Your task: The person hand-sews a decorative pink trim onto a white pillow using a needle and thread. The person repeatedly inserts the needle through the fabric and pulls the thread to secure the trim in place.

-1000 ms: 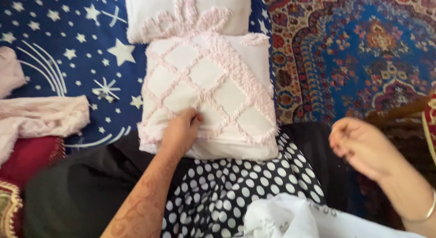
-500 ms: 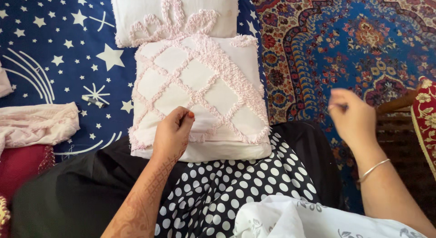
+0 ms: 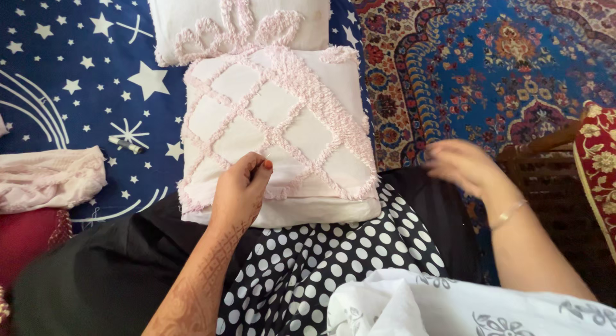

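Observation:
A white cushion with a pink tufted diamond pattern [image 3: 282, 124] lies on my lap, its near edge over the black-and-white dotted fabric [image 3: 321, 265]. My left hand [image 3: 239, 193] rests on the cushion's near left part, fingers curled and pinching at the pink tufting. My right hand [image 3: 463, 166] hovers blurred to the right of the cushion, above the carpet edge, fingers loosely bent; I cannot tell whether it holds anything. A second white cushion with a pink leaf motif [image 3: 237, 21] lies just beyond the first.
A blue sheet with white stars [image 3: 77, 86] covers the left, with a small dark tube-like object [image 3: 126, 144] on it. Pink cloth [image 3: 48, 179] and a red cushion [image 3: 25, 236] lie at left. A patterned carpet [image 3: 500, 60] spreads at right; white printed fabric [image 3: 462, 307] lies near me.
My right hand has swung left and down toward the cushion's right edge. My left hand stays on the cushion's near left part. The view has shifted slightly.

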